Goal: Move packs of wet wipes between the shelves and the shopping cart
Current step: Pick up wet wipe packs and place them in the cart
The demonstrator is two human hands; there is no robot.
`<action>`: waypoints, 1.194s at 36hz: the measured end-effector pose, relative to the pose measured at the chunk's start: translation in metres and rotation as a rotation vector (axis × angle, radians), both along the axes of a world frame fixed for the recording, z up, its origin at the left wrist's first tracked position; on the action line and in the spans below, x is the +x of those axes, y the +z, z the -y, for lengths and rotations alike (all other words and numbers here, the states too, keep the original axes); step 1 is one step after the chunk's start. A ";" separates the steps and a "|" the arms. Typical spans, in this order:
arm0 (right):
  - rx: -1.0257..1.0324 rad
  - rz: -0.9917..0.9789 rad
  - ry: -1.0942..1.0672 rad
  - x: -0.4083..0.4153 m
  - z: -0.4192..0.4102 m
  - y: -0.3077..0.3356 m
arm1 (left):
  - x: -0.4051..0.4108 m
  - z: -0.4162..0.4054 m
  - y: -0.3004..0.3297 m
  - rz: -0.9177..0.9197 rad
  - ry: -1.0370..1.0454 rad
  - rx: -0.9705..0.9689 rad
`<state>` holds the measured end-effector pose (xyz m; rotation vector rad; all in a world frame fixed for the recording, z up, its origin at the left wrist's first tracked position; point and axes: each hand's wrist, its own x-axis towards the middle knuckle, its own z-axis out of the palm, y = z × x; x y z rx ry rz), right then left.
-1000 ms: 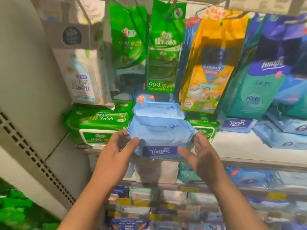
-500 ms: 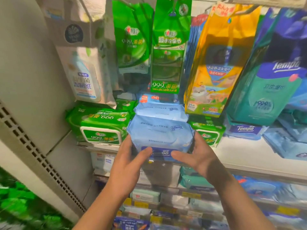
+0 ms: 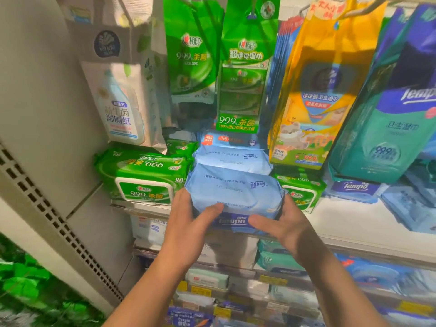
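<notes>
Both hands are holding a light blue Tempo wet wipes pack (image 3: 233, 192) at the front edge of the white shelf (image 3: 354, 223). The left hand (image 3: 188, 230) is gripping the pack's left end, its thumb lying across the front face and its fingers curling out of sight behind that end. The right hand (image 3: 285, 225) is gripping the pack's right end in the same way, thumb reaching inward over the dark blue Tempo band. The pack is lying flat and is resting on the shelf lip, with its printed side facing upward and its lettering reading upside down.

Just behind the held pack, a second light blue Tempo pack (image 3: 232, 159) is lying in the same row. Touching the held pack's left side, a green 999 wipes pack with a white flip lid (image 3: 141, 178) is sitting on the shelf. Touching its right side, another green lidded pack (image 3: 299, 190) is standing slightly tilted. Above and behind the held pack, green hanging wipe bags (image 3: 243, 74) are dangling from hooks, with a yellow hanging bag (image 3: 318, 90) further right of them.
</notes>
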<state>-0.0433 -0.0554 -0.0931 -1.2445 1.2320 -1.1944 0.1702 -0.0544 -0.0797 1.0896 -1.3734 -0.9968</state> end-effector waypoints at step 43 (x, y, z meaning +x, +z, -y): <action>-0.016 0.059 -0.012 -0.005 0.010 0.000 | -0.014 0.023 0.018 -0.185 -0.199 0.144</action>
